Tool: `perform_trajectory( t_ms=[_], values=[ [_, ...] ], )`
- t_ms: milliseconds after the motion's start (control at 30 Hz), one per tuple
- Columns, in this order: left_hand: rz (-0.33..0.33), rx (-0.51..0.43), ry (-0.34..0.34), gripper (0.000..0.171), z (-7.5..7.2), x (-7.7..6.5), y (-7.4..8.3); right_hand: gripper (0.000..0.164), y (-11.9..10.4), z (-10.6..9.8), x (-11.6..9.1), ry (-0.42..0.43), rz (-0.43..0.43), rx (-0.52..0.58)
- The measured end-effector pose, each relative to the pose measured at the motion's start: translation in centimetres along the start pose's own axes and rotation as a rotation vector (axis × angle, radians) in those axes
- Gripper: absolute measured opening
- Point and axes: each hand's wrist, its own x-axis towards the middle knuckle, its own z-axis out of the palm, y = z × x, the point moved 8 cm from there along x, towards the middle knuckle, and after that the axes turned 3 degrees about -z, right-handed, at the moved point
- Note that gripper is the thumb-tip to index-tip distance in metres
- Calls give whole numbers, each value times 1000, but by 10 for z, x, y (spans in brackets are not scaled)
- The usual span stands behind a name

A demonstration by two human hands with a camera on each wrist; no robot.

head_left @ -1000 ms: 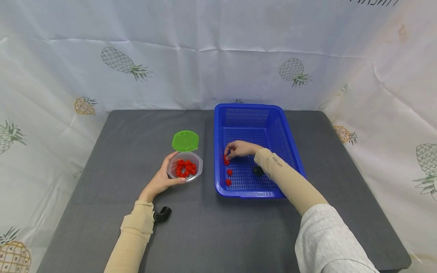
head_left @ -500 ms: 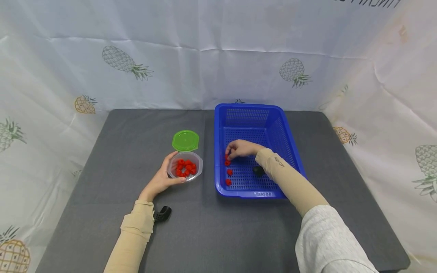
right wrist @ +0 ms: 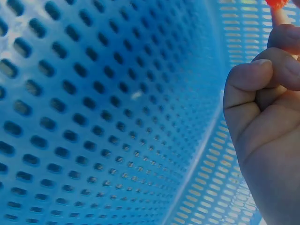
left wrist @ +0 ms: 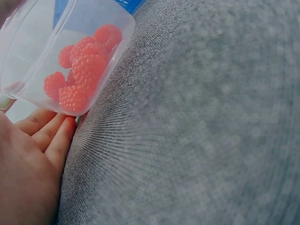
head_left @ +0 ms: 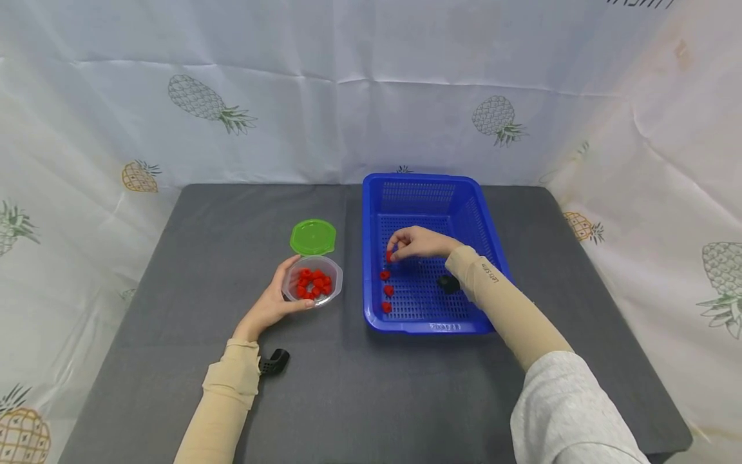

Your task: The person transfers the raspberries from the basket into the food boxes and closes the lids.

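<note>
My left hand (head_left: 268, 308) grips the side of a clear plastic tub (head_left: 294, 301), its thumb along the near side. Inside lie several red raspberries (left wrist: 88, 70), seen through the wall in the left wrist view. My right hand (head_left: 422, 243) is over the left part of a blue perforated basket (head_left: 408, 328), pinching a raspberry (head_left: 389, 256) between thumb and fingertips. That berry shows only at the top edge of the right wrist view (right wrist: 277, 3). Nearer me in the basket, three raspberries, such as the middle one (head_left: 389, 290), form a row along the left wall.
A green lid (head_left: 313, 237) lies just beyond the tub. Black wrist devices show at the left wrist (head_left: 275, 362) and under the right wrist (head_left: 448, 283). The grey table (head_left: 371, 399) is bordered by a pineapple-print curtain (head_left: 348, 129) behind and at both sides.
My right hand has moved back and slightly right with a raspberry in its fingertips, exposing the farthest berry in the row. My left hand still holds the tub in place.
</note>
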Motion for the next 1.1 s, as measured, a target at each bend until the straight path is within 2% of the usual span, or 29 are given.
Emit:
perform_trajectory(
  t_ms=[300,600,800,1100],
  values=[
    [-1,-4,-5,93,0,0,1,27,-25,-15,-11,36,-87,133],
    [-8,13,-6,93,1,1,1,25,-65,-22,-19,68,-203,159],
    [1,14,-10,93,1,0,1,24,-89,-20,-14,70,-256,160],
    [-9,7,-2,93,1,0,-1,23,-122,-5,7,21,-320,148]
  ],
)
